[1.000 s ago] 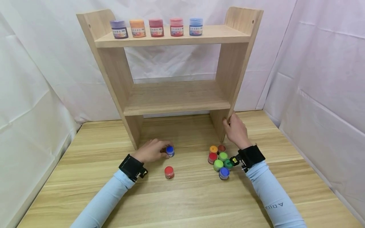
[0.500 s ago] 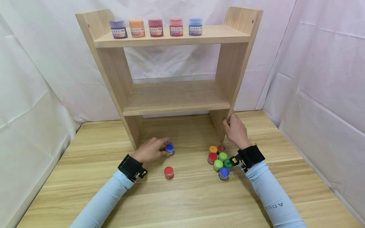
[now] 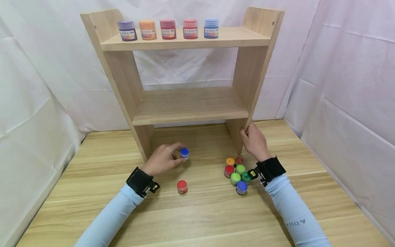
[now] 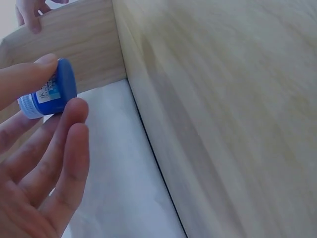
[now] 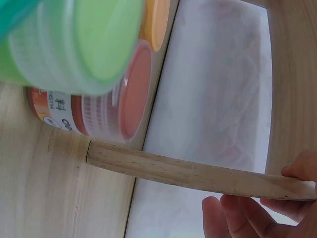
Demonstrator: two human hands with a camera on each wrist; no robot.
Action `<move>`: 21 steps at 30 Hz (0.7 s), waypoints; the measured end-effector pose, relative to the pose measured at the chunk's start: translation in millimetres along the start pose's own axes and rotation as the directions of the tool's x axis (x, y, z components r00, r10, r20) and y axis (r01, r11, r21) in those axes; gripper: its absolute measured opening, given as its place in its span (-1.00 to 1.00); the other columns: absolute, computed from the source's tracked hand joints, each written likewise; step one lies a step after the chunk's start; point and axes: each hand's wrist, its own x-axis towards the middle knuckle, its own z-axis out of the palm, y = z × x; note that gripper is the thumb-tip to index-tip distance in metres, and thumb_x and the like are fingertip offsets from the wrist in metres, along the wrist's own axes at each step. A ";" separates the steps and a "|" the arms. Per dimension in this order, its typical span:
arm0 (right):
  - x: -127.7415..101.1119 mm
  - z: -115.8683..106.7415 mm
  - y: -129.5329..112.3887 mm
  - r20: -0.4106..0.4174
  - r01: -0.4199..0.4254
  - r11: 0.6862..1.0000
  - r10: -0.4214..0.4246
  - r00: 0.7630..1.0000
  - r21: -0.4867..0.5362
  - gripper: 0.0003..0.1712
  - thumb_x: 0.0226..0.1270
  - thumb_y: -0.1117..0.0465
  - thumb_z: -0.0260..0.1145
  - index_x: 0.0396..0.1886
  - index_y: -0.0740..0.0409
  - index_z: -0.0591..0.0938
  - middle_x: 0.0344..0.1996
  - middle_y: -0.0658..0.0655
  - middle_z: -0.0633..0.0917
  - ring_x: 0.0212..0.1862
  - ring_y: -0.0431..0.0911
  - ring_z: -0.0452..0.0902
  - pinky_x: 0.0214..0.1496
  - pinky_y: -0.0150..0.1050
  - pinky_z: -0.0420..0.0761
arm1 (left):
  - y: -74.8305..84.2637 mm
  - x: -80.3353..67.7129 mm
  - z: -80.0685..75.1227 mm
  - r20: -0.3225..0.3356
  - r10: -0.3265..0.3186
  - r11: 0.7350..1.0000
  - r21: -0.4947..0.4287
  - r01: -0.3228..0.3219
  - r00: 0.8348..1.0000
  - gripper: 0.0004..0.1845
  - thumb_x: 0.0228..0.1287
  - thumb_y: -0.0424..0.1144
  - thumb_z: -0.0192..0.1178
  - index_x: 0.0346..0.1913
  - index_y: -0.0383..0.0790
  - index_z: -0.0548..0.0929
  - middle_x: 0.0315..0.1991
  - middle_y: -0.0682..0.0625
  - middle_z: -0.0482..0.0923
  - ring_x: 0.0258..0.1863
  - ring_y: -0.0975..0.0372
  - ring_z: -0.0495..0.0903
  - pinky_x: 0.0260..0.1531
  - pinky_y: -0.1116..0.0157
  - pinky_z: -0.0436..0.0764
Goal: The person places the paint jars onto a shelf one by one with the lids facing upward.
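My left hand (image 3: 162,158) pinches a small paint jar with a blue lid (image 3: 184,153) between thumb and fingers, before the opening under the lower shelf. In the left wrist view the same blue jar (image 4: 63,87) has its label partly covered by the thumb. My right hand (image 3: 255,141) grips the front edge of the right side panel (image 3: 236,135) of the wooden shelf unit, low down. The right wrist view shows the thumb on one side of that panel (image 5: 198,176) and fingers on the other. A red jar (image 3: 182,187) stands on the table near the left wrist.
Several jars stand clustered by the right wrist, among them an orange one (image 3: 229,162), a light green one (image 3: 235,178) and a blue one (image 3: 241,187). On the top shelf (image 3: 185,43) several larger jars stand in a row. White cloth (image 3: 348,85) surrounds the table.
My left hand has carried the blue jar a short way up and forward in the head view, toward the shelf. The right hand keeps its grip on the side panel.
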 end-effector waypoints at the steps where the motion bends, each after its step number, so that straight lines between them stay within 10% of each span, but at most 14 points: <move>1: 0.0 0.1 -0.2 -0.001 -0.001 1.000 0.001 1.000 -0.001 -0.40 0.61 0.08 -0.01 0.52 0.26 0.28 0.34 0.42 0.53 0.18 0.33 0.65 0.01 0.29 0.66 | 0.8 0.3 -0.6 -0.016 0.007 1.000 0.001 -0.007 1.000 -0.59 0.23 -0.15 0.49 0.13 -0.04 0.66 -0.21 0.10 0.77 -0.41 0.38 0.64 -0.47 0.37 0.59; 21: -0.4 1.2 -0.3 0.003 0.017 1.000 -0.017 1.000 0.018 -0.38 0.61 0.09 -0.03 0.52 0.28 0.26 0.36 0.44 0.51 0.19 0.35 0.65 0.00 0.29 0.68 | 23.3 12.1 -17.4 -0.222 0.181 0.983 0.048 -0.175 0.958 -0.53 0.21 -0.16 0.50 0.17 -0.13 0.64 -0.14 0.04 0.76 -0.51 0.35 0.56 -0.46 0.39 0.57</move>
